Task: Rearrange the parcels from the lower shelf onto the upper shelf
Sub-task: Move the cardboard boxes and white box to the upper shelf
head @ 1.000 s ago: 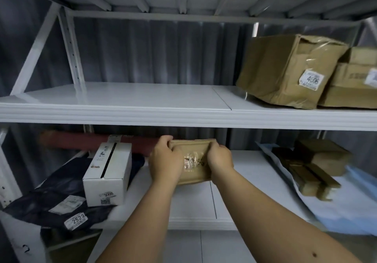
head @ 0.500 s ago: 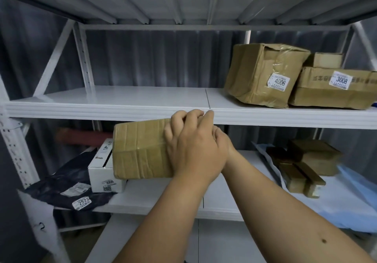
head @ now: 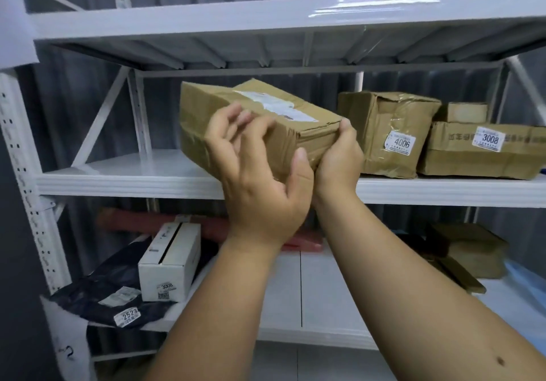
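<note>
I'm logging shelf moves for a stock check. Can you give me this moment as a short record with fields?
held parcel: brown cardboard box, tilted, above the upper shelf's front edge, not yet set down
left hand: fingers spread against the box's near side
right hand: gripping the box's right end from below
upper shelf: box labelled 4006, box labelled 3008, small box on top of the 3008 box
lower shelf: white box, dark mailer bag labelled 2523, red roll, brown parcels at right
</note>
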